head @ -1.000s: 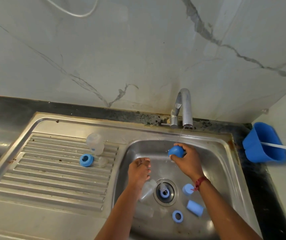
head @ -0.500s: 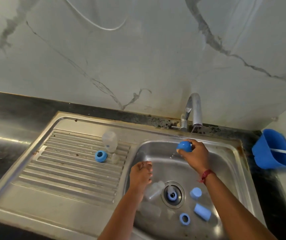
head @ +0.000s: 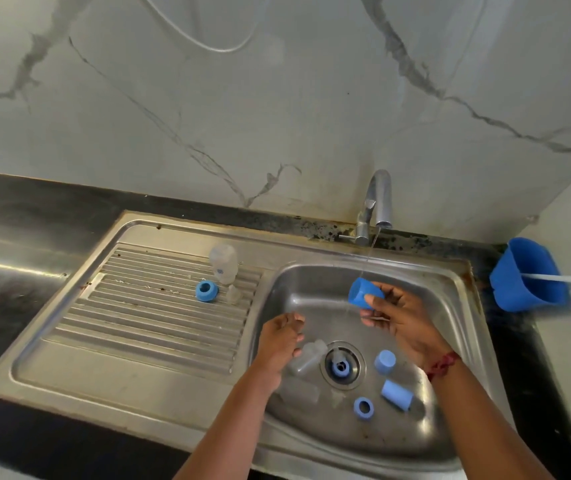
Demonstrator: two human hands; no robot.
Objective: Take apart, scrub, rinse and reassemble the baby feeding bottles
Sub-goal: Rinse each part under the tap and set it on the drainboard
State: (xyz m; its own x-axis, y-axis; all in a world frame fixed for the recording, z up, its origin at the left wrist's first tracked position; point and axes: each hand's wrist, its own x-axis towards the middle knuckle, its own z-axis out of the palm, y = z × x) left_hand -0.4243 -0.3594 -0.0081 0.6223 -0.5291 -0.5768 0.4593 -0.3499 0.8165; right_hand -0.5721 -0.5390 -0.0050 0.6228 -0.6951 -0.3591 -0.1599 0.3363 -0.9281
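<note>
Fingers [head: 374, 302] of the right hand [head: 401, 323] pinch a blue cap [head: 360, 292] under the tap [head: 379, 197], at twelve o'clock of the sink [head: 311, 282]; left hand [head: 279, 337], loosely curled, empty, at nine.

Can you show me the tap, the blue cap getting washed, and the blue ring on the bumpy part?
tap [head: 379, 190]: head view, on the curved spout.
blue cap [head: 358, 293]: head view, on its outer side.
blue ring [head: 207, 297]: head view, on its front side.

White handle [head: 568, 279] cut by right edge, clear bottle [head: 308, 357] — blurred — partly behind left hand [head: 281, 336]
</note>
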